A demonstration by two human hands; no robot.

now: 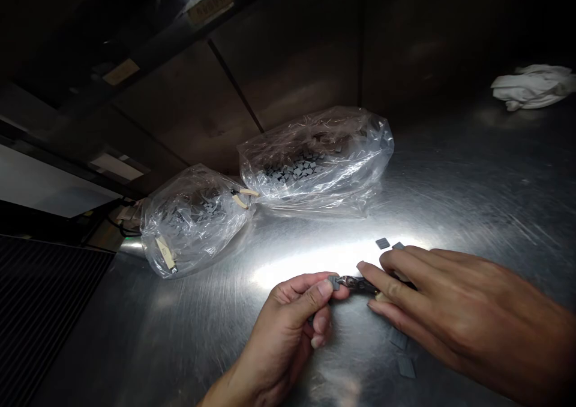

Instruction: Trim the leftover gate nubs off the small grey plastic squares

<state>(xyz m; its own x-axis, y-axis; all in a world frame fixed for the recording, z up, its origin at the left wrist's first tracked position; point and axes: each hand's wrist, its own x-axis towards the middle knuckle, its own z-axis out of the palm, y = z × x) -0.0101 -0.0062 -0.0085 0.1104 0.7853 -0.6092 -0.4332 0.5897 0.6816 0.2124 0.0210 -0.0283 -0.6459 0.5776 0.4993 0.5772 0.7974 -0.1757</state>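
Note:
My left hand (292, 317) pinches a small grey square piece (334, 282) between thumb and forefinger. From the right, my right hand (432, 299) is closed around a dark tool (357, 284), whose metal tip meets the piece. Part of the tool is hidden under the right hand's fingers. A flat grey piece (382, 243) lies just beyond that hand, with another partly covered beside it. Below the right hand, more flat pieces (406, 367) rest on the metal table (202, 329).
Two clear plastic bags stand behind the hands: a larger one (355, 179) and a smaller one (153, 221), both holding many grey pieces. Cream-handled pliers (247, 192) lie between them. A white cloth (533, 87) is at the back right. A dark ribbed surface (40, 299) lies left.

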